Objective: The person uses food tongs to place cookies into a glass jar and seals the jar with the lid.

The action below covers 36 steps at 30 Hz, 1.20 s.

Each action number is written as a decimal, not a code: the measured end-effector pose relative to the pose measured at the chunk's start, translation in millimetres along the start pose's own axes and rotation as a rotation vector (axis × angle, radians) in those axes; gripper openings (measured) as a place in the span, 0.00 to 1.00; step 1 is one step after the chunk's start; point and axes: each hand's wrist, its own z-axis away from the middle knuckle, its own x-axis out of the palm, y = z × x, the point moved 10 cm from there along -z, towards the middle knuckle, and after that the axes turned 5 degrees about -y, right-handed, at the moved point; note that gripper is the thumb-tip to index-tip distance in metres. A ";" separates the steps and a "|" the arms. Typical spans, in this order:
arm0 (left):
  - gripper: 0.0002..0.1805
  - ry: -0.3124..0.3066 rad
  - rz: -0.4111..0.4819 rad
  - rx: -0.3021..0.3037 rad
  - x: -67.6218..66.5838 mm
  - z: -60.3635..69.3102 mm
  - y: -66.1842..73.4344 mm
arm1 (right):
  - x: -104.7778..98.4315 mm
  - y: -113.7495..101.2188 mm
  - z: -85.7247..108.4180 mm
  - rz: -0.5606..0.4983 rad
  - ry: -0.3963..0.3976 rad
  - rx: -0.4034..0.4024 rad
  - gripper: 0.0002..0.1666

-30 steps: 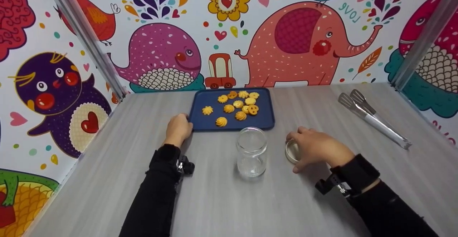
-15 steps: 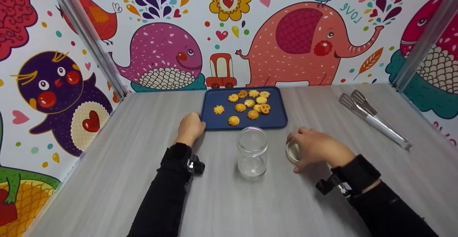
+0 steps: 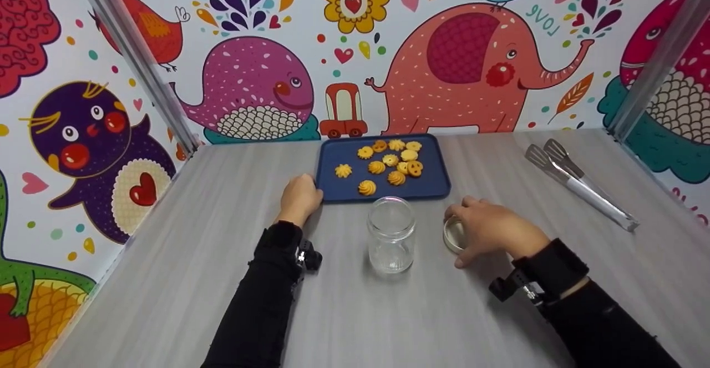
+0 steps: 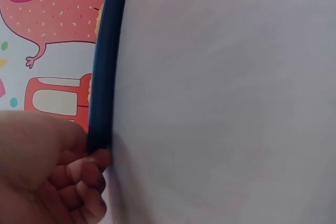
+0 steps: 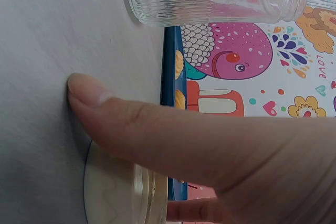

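Observation:
My left hand (image 3: pixel 299 198) grips the left edge of the blue tray (image 3: pixel 330 190), its thumb and curled fingers at the rim (image 4: pixel 105 77) in the left wrist view. Several golden cookies (image 3: pixel 367 187) lie on the tray. In front of the tray stands an empty glass jar (image 3: pixel 391 240), upright with no lid on. My right hand (image 3: pixel 496 229) rests around a round lid (image 3: pixel 454 235) lying on the table, fingers spread loosely at its far side. The right wrist view shows the thumb (image 5: pixel 136 129) beside the lid (image 5: pixel 113 187), its tip near the table surface.
Metal tongs (image 3: pixel 588 190) lie on the grey table (image 3: pixel 344 323) at the right. A wall (image 3: pixel 377 101) with cartoon animals stands behind the tray, and patterned side walls with metal posts (image 3: pixel 138 62) close off both sides.
My left hand and the tray with its cookies have moved to the right, now behind the jar. My right hand, the lid and the jar have stayed in place.

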 end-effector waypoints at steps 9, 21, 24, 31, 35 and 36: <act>0.14 0.012 0.028 0.000 2.1 -0.8 -1.6 | 1.3 -1.6 0.0 0.003 0.025 -0.019 0.47; 0.13 -0.002 0.029 -0.010 7.8 -1.0 3.5 | 1.9 -2.2 -0.1 0.000 0.014 -0.008 0.49; 0.12 -0.012 0.016 -0.014 9.8 -1.3 6.0 | 2.6 -1.5 -0.4 -0.007 0.007 0.000 0.49; 0.19 -0.036 0.006 0.068 7.5 2.3 11.6 | 1.8 -0.1 0.3 -0.013 0.002 0.002 0.49; 0.27 0.048 0.099 0.170 -8.2 16.8 16.2 | 0.4 0.1 0.0 0.000 0.005 -0.002 0.47; 0.28 0.076 0.148 0.219 -13.2 22.8 19.4 | 0.4 -0.2 -0.2 0.003 0.006 -0.004 0.47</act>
